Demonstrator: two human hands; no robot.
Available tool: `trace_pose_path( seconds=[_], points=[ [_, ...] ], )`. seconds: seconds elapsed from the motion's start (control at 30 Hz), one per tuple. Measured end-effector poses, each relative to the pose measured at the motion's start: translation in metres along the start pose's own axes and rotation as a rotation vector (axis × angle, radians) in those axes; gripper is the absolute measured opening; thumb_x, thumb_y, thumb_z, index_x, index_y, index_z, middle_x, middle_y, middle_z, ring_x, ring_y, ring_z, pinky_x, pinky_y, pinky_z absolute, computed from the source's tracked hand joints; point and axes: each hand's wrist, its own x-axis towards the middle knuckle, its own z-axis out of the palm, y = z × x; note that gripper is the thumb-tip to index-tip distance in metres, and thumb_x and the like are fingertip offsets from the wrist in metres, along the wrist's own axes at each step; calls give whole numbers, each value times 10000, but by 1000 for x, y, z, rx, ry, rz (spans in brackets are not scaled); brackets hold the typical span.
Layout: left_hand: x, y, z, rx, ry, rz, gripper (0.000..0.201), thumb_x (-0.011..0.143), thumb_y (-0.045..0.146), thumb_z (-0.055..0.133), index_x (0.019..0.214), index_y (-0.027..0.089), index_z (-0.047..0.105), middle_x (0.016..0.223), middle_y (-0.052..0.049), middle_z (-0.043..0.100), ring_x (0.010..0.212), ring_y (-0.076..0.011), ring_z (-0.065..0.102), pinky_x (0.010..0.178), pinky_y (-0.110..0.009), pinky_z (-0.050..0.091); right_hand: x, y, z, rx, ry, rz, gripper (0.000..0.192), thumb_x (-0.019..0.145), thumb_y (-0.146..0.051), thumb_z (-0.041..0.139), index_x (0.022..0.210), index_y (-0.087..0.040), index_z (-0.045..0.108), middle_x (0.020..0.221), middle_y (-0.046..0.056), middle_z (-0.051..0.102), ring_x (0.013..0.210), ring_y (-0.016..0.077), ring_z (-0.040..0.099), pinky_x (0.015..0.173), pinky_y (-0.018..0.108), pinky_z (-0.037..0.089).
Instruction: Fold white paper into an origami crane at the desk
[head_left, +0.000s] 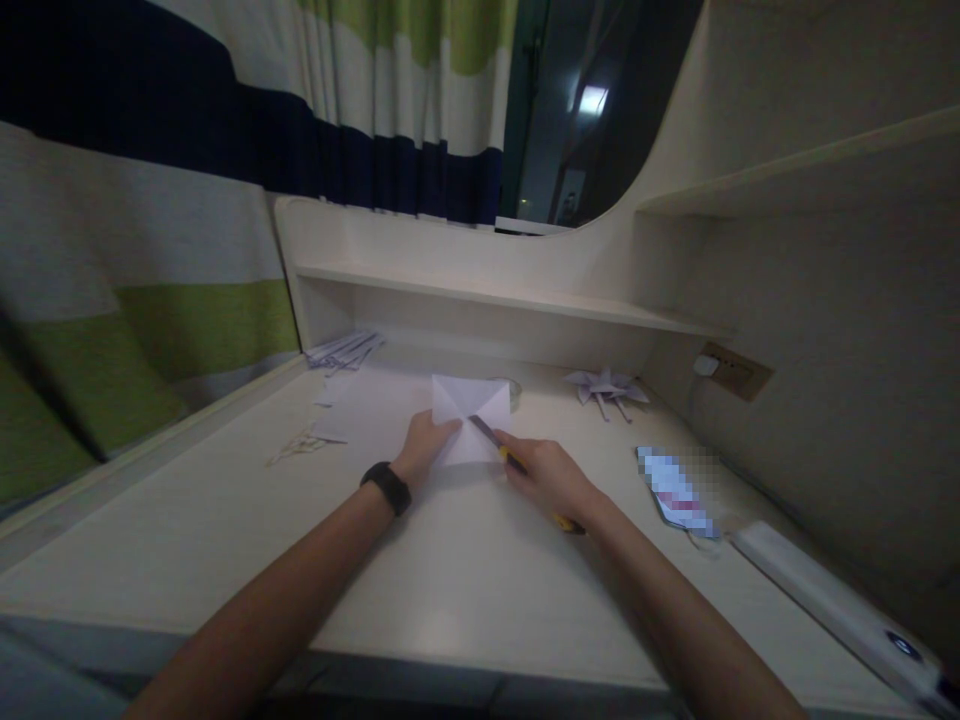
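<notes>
A square of white paper (487,395) with diagonal creases is tilted up above the desk in front of me. My left hand (427,440), a black band on its wrist, grips the paper's left edge with the thumb lying on top; the other fingers are partly hidden. In my right hand (551,475) is a yellow and black utility knife (514,460), with the fingers closed round its handle. Its blade points up and left, and the tip is at the middle of the paper, where the creases meet. Whether it has pierced the sheet I cannot tell.
Folded paper pinwheels (606,386) lie at the back right. Paper strips (345,350) and pale thin sticks or bands (300,443) are at the left. A phone (675,490) and a long white bar (825,600) line the right side, below a wall socket (735,370).
</notes>
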Motion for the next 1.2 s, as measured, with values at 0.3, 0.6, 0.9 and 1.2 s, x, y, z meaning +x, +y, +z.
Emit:
trace_pose_path(
  seconds=[0.3, 0.6, 0.9, 1.2],
  points=[
    [1, -3, 1, 3, -5, 7, 293, 647, 214, 685, 901, 67, 672, 926, -152, 704, 761, -239, 657, 637, -305, 510, -2, 5, 8, -47, -4, -2, 581, 794, -186, 470, 1369, -223, 397, 1055, 75, 679, 861, 196, 635, 739, 287, 461],
    [1, -2, 1, 6, -4, 0, 271, 645, 203, 679, 879, 67, 676, 912, -151, 708, 751, -241, 658, 629, -299, 510, -1, 5, 11, -101, -15, 11, 571, 790, -193, 473, 1357, -219, 413, 1035, 76, 685, 846, 193, 635, 721, 273, 454],
    [-1, 2, 2, 27, 32, -8, 251, 628, 170, 689, 859, 74, 675, 882, -148, 713, 769, -253, 661, 624, -302, 516, -1, 3, 8, -120, -28, 17, 591, 785, -195, 484, 1367, -233, 393, 1063, 74, 676, 866, 193, 634, 733, 270, 447],
    [1, -5, 3, 45, -12, 17, 292, 657, 220, 665, 900, 58, 669, 928, -163, 705, 765, -250, 661, 613, -298, 509, -1, 2, 7, -156, -47, 30, 580, 793, -218, 479, 1367, -216, 395, 1035, 82, 683, 841, 198, 640, 708, 266, 443]
  ],
)
